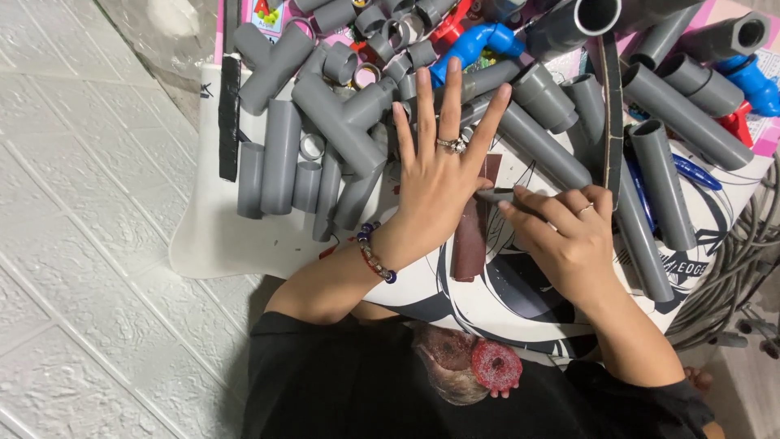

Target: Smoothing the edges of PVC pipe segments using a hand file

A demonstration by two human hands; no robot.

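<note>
We saw grey pipe pieces (341,130) heaped across white surface (219,236). Left hand (439,175) lay flat, fingers spread wide, pressing brown sandpaper strip (470,236) just below heap. Right hand (569,232), fingers curled, pinched small dark tool (497,195) against strip's upper edge; tool's kind unclear.

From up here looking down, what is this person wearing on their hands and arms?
The left hand has a sparkly silver ring on one finger and a beaded bracelet at the wrist. The right hand wears a thin plain ring. Both forearms are bare below a black top.
</note>
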